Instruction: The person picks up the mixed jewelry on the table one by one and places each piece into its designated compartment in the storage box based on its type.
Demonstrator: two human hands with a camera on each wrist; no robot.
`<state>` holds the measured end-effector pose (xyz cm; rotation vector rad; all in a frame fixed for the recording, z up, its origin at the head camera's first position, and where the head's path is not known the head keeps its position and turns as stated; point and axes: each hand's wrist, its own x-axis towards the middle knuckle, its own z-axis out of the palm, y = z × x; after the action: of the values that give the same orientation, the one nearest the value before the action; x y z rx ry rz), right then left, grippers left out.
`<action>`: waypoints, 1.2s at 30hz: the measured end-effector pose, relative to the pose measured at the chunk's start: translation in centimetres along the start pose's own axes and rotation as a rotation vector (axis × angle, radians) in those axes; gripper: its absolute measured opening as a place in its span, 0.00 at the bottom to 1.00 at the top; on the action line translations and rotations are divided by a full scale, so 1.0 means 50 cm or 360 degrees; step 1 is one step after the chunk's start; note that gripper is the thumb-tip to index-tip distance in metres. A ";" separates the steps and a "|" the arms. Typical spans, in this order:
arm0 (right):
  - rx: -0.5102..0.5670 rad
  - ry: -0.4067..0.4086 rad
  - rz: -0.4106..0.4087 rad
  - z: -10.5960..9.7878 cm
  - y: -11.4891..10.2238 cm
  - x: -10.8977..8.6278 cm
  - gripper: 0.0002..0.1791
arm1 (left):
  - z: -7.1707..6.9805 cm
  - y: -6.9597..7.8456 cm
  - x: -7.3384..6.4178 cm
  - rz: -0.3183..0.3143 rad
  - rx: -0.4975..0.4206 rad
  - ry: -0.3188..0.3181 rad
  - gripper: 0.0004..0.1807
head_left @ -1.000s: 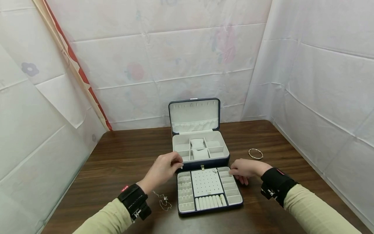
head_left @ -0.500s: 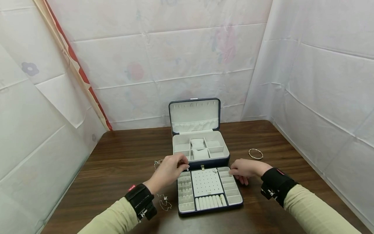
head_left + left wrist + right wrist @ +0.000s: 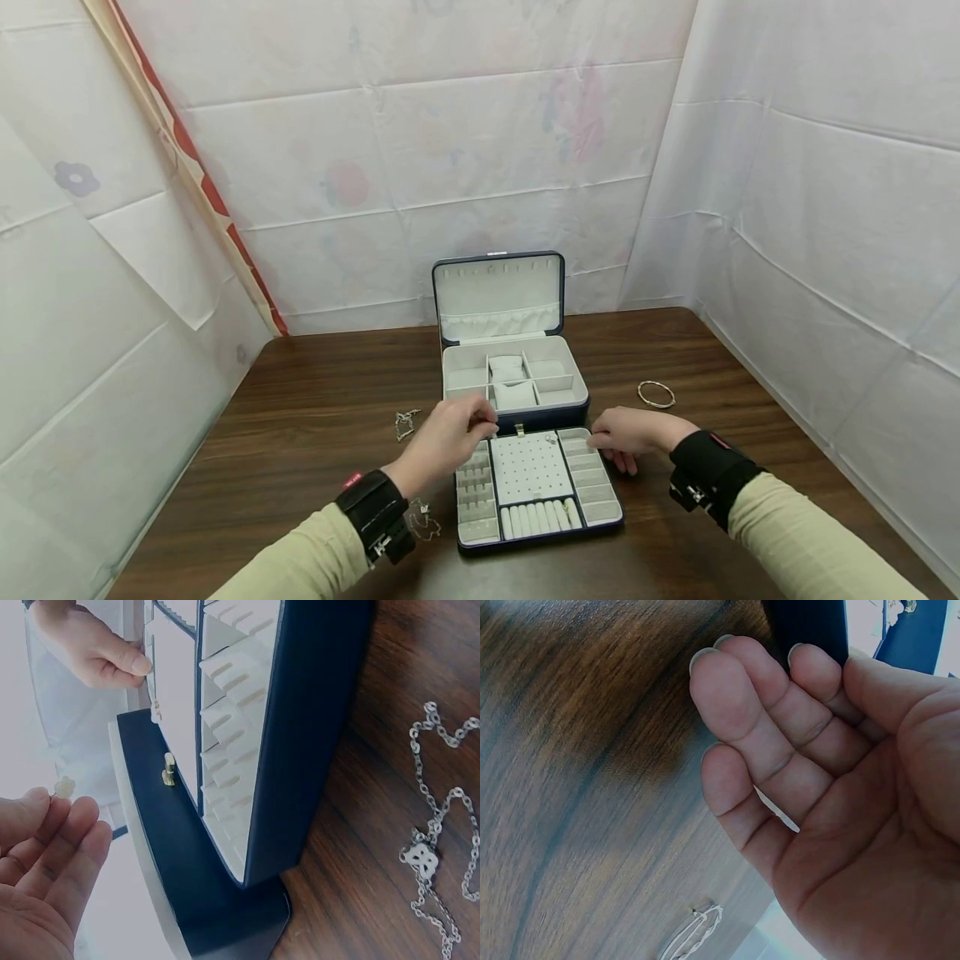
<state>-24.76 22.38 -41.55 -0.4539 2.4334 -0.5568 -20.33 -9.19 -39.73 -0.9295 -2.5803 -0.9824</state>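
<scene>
My left hand [image 3: 450, 433] pinches a small pale flower-shaped stud earring [image 3: 64, 787] between thumb and fingertips, above the far left corner of the jewelry tray [image 3: 540, 543]. That navy-edged tray lies flat, with slotted sections, a perforated middle panel and ring rolls. Its right edge is pinched by the thumb and index finger of my right hand [image 3: 626, 433], the other fingers loosely bent beside it. Another small earring [image 3: 552, 440] sits at the panel's far right corner. Behind the tray stands the jewelry box [image 3: 555, 416] with its lid raised.
A silver chain necklace [image 3: 424, 525] lies left of the tray, partly behind my left wrist. Farther back is another small chain [image 3: 405, 425]. On the right, a bangle [image 3: 657, 395] rests on the wooden table [image 3: 315, 392]. White sheets [image 3: 465, 150] surround the table.
My left hand has moved right, carrying the earring from beside the tray to over its far left corner, and the farther chain is uncovered. The right hand stays at the tray's edge.
</scene>
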 end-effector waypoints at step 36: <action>-0.0023 0.0005 -0.0017 0.001 0.003 0.003 0.18 | 0.055 0.004 0.026 -0.0003 0.0002 -0.0182 0.03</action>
<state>-24.88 22.43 -41.72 -0.4724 2.4408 -0.5450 -21.17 -6.62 -41.12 -1.0114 -2.6752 -0.9547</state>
